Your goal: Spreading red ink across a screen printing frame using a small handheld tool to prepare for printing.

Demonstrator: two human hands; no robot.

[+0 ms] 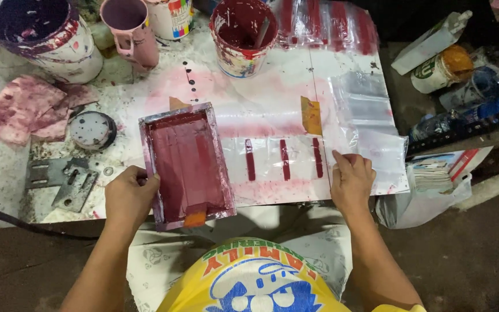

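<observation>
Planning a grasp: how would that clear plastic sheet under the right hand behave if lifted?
Clear plastic sheet looks thin and wrinkled, so probably floppy and light. Its glossy surface suggests slippery. The red stripes may be wet and smear. Right hand presses its edge.

A small screen-printing workshop: a paint-smeared worktable [272, 69], an inky printing frame [187, 164] beside the left hand [129, 196], and red-stained paint buckets [242, 36] beyond both hands.

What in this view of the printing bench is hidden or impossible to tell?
Head view:
- Left hand: fingertips hidden behind the red-inked screen frame, so its grip is unclear.
- Purple paint bucket: cut off by the top-left edge.
- Stick in the red paint bucket: its lower end is sunk in paint.
- Right hand: its palm hides the plastic sheet beneath.
</observation>
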